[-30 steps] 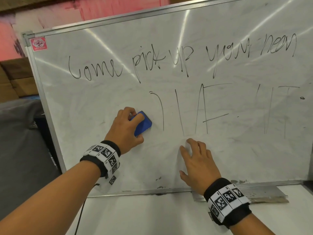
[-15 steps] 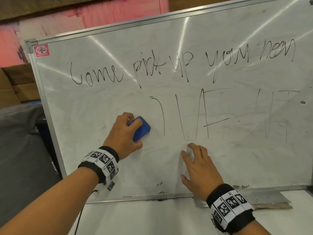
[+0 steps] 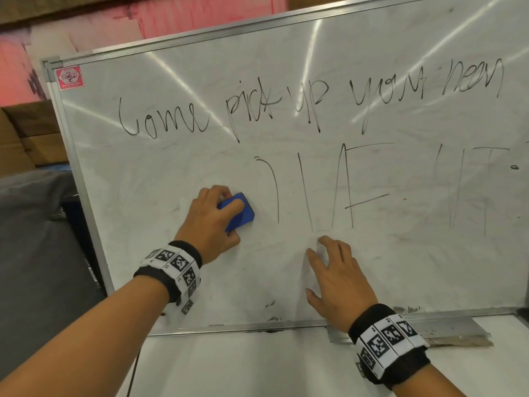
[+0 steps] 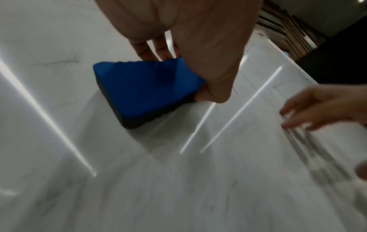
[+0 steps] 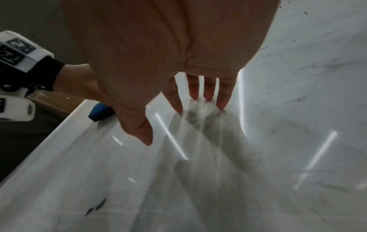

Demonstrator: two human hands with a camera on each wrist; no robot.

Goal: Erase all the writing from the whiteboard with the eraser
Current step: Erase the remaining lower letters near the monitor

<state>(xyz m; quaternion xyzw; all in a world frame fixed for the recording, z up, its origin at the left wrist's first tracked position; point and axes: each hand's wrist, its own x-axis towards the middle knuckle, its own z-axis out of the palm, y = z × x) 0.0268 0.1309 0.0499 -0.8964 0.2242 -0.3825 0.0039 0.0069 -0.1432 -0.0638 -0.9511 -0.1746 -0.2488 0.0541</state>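
A whiteboard stands propped on a white table. Black handwriting runs across its upper half, with larger, partly wiped letters below it. My left hand grips a blue eraser and holds its dark felt face flat against the board, just left of a curved stroke. My right hand rests on the board lower right of the eraser, its spread fingertips touching the surface.
A metal marker ledge juts from the board's bottom frame at the right. Smudges mark the board's lower edge. A grey covered object stands to the left, with brown boxes behind it. The white table lies below.
The view has shifted a little. My left hand with the eraser has slid slightly down and left on the board. The right hand keeps its place.
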